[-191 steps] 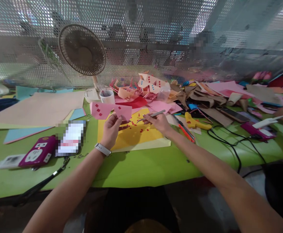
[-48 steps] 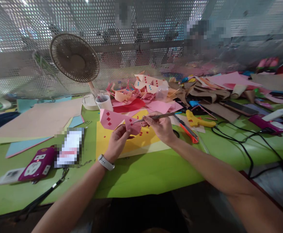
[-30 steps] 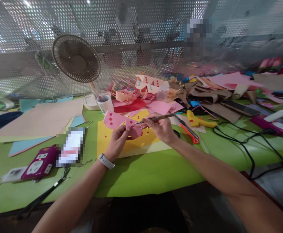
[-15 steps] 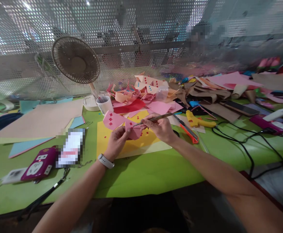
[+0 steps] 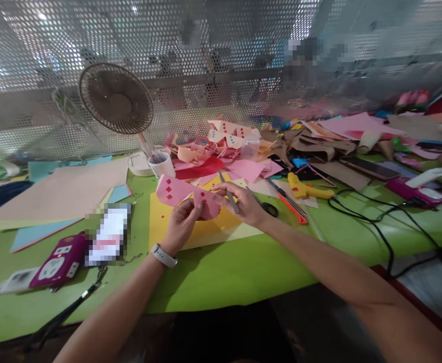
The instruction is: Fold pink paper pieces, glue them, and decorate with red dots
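My left hand [image 5: 183, 222] pinches a pink paper cut-out [image 5: 175, 190] by its lower edge, thumb in front. Small red diamonds stand in a column on its left wing, and others lie on the right part near my thumb. My right hand [image 5: 241, 201] is closed round slim metal tweezers [image 5: 229, 194], which now slant upward across the fingers. Its fingertips are at the right edge of the cut-out; whether they touch it is hard to tell. Beneath both hands lies a yellow sheet [image 5: 158, 227] with a few loose red diamonds on it.
Black-handled scissors [image 5: 270, 209], an orange cutter knife [image 5: 292, 206] and a yellow glue gun [image 5: 306, 189] lie to the right. Behind are a white cup [image 5: 161, 165], a fan [image 5: 117, 98] and heaped paper cut-outs [image 5: 226, 136]. A phone [image 5: 109, 234] and purple power bank [image 5: 60, 262] lie left.
The tweezers' tip has left the diamond on the cut-out, and the tweezers have swung upright in my right hand. My right fingers have come to the cut-out's right edge.
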A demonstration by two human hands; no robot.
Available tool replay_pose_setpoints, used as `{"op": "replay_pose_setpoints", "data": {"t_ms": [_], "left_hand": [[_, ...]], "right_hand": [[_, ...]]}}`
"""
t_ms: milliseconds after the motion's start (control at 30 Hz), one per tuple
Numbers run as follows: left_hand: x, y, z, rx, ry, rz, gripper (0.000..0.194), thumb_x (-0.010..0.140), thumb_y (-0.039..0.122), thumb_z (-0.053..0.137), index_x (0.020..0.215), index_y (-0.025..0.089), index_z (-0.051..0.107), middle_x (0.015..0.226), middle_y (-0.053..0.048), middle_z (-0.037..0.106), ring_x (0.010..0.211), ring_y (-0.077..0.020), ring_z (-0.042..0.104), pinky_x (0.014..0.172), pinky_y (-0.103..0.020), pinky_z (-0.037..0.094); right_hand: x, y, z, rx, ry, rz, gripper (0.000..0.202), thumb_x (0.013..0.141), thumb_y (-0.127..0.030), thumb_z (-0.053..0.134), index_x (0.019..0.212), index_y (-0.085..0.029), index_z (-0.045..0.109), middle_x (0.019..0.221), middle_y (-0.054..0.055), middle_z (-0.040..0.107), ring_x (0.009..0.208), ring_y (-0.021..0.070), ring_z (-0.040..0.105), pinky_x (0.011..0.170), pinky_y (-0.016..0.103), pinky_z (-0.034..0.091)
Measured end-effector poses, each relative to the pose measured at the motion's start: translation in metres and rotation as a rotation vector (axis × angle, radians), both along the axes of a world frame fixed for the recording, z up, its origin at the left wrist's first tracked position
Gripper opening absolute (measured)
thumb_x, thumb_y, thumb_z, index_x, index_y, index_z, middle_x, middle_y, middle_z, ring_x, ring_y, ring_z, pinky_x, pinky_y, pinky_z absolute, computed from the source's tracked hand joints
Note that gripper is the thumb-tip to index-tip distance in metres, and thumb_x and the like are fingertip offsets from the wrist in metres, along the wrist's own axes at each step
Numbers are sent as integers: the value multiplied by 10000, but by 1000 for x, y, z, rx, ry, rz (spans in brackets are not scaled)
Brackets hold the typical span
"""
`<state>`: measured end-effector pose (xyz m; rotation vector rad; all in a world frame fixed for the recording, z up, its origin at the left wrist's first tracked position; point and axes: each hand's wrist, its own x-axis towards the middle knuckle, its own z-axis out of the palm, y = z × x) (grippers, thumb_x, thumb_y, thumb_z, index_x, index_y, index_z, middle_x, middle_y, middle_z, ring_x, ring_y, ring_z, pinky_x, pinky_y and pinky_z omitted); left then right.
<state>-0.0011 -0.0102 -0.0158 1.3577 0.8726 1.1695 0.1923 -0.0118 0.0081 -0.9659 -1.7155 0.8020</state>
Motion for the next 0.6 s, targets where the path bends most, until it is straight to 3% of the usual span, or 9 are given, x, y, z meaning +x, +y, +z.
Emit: {"op": "replay_pose_setpoints", "data": {"t_ms": [133,367,600], "left_hand": [[2,-3,3,-30,-29,-21,358,741,471,757,874,144,698,801,-35,716,711,-156,662,690,-299,590],[3,-2,2,-40,-52,39,378,661,479,813,834,149,750,769,-31,732,684,-154,643,652,-274,557],[0,-1,1,1,-39,34,366,693,478,793,829,141,744,770,-38,733,699,-159,658,674,-270,549]], "right_hand": [[-1,-1,-2,24,-55,1,373,854,-496,629,1077,-197,654,779,11,630,688,139,594,641,254,484],[-6,-5,-4,64,-35,42,288,868,-463,622,985,-203,661,796,12,648,731,137,614,683,256,491],[-8,-5,-4,47,16,75,253,860,-435,642,962,-204,653,815,11,650,765,138,634,697,253,502]]}}
